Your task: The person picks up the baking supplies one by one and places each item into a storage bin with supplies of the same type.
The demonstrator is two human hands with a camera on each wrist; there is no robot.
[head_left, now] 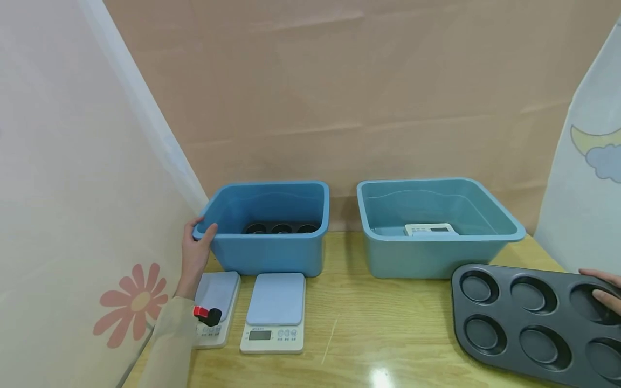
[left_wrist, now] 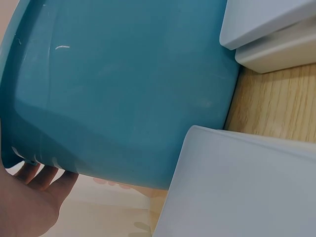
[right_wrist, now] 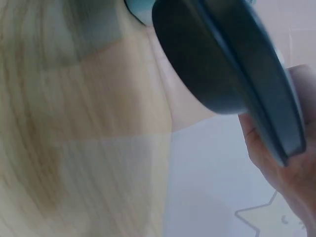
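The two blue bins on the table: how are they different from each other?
The left bin holds a dark muffin tray; the right bin holds a white scale. The left hand grips the left bin's rim at its corner; no hand touches the right bin, and the right hand holds another muffin tray in front of it. The right bin looks wider. Both are blue, open-topped and stand upright on the wooden table.

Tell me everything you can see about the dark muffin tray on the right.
The muffin tray is a dark grey, metal-looking pan showing six round cups in two rows. It lies on the wooden table, in front of the right blue tub. The right hand grips its far right edge, fingers over the top.
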